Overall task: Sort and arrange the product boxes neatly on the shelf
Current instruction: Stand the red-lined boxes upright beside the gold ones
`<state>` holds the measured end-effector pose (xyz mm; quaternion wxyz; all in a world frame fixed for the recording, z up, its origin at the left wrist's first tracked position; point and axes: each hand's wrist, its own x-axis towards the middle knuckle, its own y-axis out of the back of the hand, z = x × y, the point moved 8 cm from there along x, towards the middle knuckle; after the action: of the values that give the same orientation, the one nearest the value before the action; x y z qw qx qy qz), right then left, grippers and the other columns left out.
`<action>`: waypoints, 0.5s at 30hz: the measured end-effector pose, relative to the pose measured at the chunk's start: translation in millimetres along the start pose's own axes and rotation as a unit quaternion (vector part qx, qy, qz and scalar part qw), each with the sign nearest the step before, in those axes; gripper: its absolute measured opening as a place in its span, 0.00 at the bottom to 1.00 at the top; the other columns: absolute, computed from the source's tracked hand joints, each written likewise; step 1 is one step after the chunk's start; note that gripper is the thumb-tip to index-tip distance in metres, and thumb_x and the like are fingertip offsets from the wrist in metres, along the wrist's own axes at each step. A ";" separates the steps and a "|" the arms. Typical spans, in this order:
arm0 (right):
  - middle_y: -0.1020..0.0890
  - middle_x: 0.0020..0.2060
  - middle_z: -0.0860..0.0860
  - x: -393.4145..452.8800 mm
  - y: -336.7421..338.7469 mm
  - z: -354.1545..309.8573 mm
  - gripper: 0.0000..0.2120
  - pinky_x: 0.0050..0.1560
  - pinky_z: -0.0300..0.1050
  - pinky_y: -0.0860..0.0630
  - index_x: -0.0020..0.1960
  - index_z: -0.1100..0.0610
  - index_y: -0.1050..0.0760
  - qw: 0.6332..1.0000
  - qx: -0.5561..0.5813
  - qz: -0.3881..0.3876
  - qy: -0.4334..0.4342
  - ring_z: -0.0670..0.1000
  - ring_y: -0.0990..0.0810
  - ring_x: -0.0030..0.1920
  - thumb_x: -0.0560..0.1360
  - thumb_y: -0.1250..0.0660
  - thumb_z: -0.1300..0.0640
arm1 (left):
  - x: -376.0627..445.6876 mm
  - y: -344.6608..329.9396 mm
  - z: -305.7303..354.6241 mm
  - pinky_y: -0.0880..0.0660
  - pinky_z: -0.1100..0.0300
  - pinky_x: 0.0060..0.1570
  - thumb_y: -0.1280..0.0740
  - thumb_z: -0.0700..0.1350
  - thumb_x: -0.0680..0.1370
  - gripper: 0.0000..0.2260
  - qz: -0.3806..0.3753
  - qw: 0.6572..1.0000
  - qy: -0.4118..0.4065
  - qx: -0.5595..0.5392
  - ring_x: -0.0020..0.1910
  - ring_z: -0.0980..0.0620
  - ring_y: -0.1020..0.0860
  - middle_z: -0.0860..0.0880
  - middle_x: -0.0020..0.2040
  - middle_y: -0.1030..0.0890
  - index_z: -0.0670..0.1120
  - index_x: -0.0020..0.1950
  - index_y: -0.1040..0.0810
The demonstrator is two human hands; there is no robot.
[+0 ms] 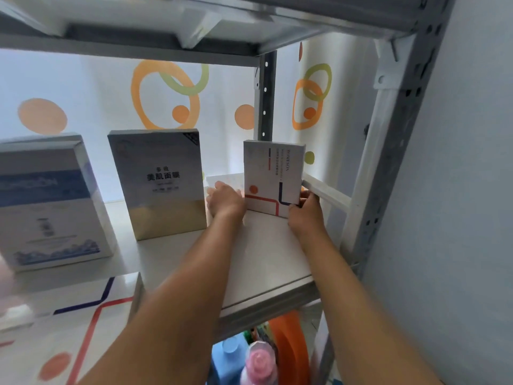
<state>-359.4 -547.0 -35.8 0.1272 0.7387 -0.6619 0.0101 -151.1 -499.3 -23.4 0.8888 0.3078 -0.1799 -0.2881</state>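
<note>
Far left on the shelf [266, 245], a blue-and-white box [47, 207] stands upright, leaning slightly back, with another box of like size directly behind it. Near left, at the shelf's front edge, a white box with red and navy lines [69, 323] lies flat, partly out of frame. Right of the blue-and-white box, apart from it, a silver-and-gold box [161, 184] stands upright with dark characters on its face. Just beside its lower right edge, the left hand [224, 201] reaches to the left side of a small white box [273, 177]; the fingers curl behind that box, so contact is likely but the grip is partly hidden. The small white box stands upright towards the far right of the shelf, printed with red and navy lines and an orange dot. The right hand [305, 211] pinches its lower right corner between thumb and fingers. Below the shelf, coloured bottles [258, 362] are visible.
</note>
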 end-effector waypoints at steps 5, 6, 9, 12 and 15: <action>0.22 0.53 0.48 -3.6 -1.6 -1.1 0.16 0.52 0.41 0.27 0.68 0.52 0.34 1.000 -0.005 -0.005 -0.005 0.49 0.23 0.53 0.81 0.40 0.62 | 3.1 1.6 -0.8 0.30 0.47 0.64 0.39 0.40 0.79 0.19 -0.013 0.994 0.074 -0.073 0.66 0.38 0.29 0.37 0.66 0.28 0.38 0.69 0.34; 0.22 0.53 0.48 -4.8 -1.6 -2.3 0.16 0.53 0.42 0.27 0.68 0.52 0.34 1.000 -0.007 -0.006 -0.007 0.50 0.23 0.54 0.81 0.40 0.62 | 3.7 1.7 0.2 0.29 0.46 0.64 0.39 0.40 0.78 0.19 -0.021 0.993 0.081 -0.081 0.65 0.38 0.28 0.38 0.65 0.27 0.38 0.69 0.32; 0.22 0.58 0.50 -5.9 -2.3 -4.0 0.18 0.62 0.49 0.25 0.70 0.52 0.35 1.000 -0.010 -0.008 -0.014 0.52 0.22 0.59 0.81 0.40 0.62 | 5.2 4.8 -3.3 0.26 0.47 0.62 0.33 0.37 0.73 0.22 -0.043 0.990 0.111 -0.069 0.62 0.39 0.25 0.40 0.62 0.24 0.40 0.67 0.31; 0.22 0.59 0.50 -8.7 -1.3 -4.9 0.19 0.66 0.60 0.26 0.70 0.50 0.35 1.000 -0.007 0.001 -0.014 0.55 0.24 0.63 0.80 0.39 0.58 | -1.5 8.7 -1.9 0.25 0.50 0.60 0.31 0.35 0.71 0.23 -0.063 0.990 0.124 -0.039 0.60 0.41 0.23 0.41 0.60 0.23 0.40 0.65 0.30; 0.21 0.55 0.50 -14.6 -1.1 -11.7 0.14 0.62 0.58 0.23 0.65 0.51 0.30 1.000 -0.002 0.014 -0.002 0.54 0.22 0.58 0.80 0.42 0.55 | -2.1 11.5 -3.7 0.22 0.55 0.46 0.31 0.39 0.72 0.18 -0.082 0.990 0.111 -0.004 0.52 0.45 0.22 0.43 0.54 0.22 0.41 0.61 0.28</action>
<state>-358.3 -530.2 -27.3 0.1272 0.7291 -0.6724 0.0092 -146.3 -488.9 -19.0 0.8780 0.3477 -0.0527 -0.3247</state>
